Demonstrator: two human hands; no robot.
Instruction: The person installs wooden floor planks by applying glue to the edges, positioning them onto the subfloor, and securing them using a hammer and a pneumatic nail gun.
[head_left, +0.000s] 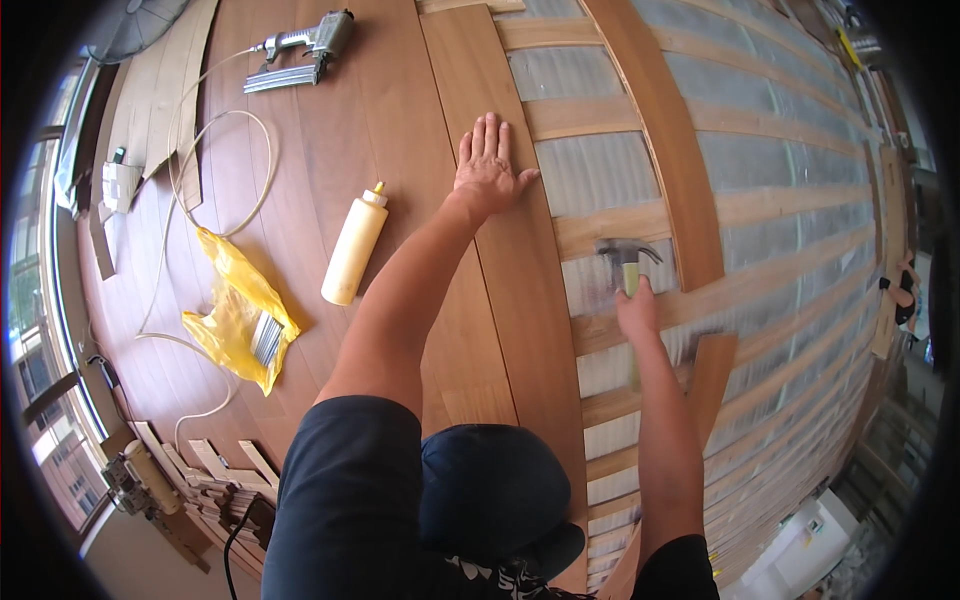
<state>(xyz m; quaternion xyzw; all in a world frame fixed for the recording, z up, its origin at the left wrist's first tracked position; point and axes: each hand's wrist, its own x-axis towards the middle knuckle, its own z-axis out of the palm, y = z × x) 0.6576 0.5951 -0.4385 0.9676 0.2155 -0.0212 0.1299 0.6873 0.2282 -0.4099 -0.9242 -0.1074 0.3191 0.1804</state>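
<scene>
My left hand (pixel 488 172) lies flat, fingers stretched out, on a brown wooden floorboard (pixel 530 330) at the edge of the laid floor. A thin dark gap runs along that board's left side. To the right, my right hand (pixel 636 300) is wrapped round the pale green handle of a claw hammer (pixel 622 252). The hammer's head is slightly blurred and hangs over the battens (pixel 610 228), apart from the board's edge. A loose floorboard (pixel 665 150) rests across the battens just beyond the hammer, and a shorter board piece (pixel 712 375) lies nearer, partly behind my right forearm.
A nail gun (pixel 305 50) with a pale air hose (pixel 268 150) lies on the floor at the far left. Nearer are a cream squeeze bottle (pixel 355 248) and a yellow plastic bag (pixel 240 300) holding metal strips. Stacked boards (pixel 225 480) stand at the lower left. Grey sheeting (pixel 780 165) shows between battens.
</scene>
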